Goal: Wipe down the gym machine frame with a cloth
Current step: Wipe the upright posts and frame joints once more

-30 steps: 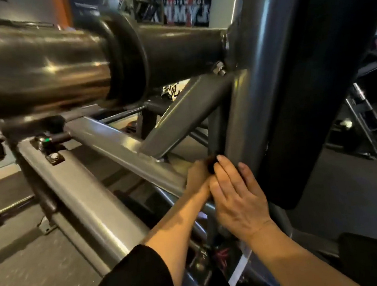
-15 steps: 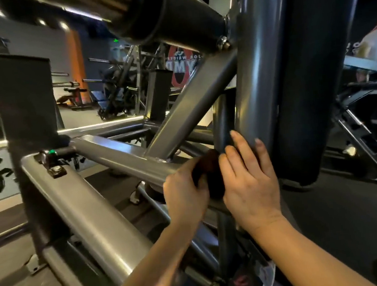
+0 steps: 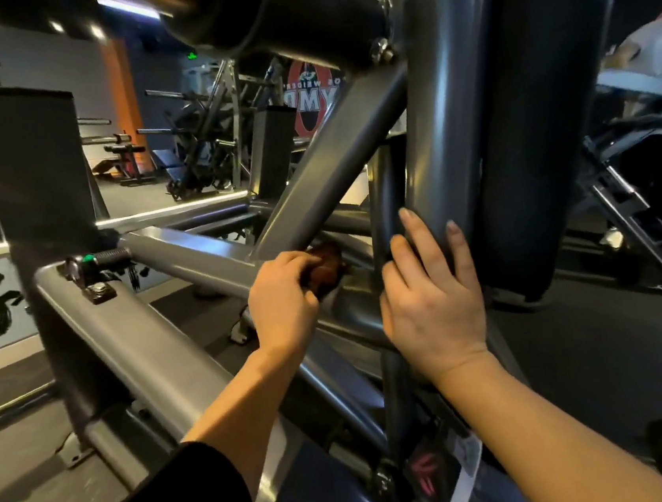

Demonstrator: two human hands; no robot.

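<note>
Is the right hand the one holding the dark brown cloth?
No, the left hand grips the dark brown cloth; the right hand rests flat on the grey upright tube.

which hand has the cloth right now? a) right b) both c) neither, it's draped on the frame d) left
d: the left hand grips the dark cloth at the frame joint, while the right hand lies flat on the upright tube.
</note>
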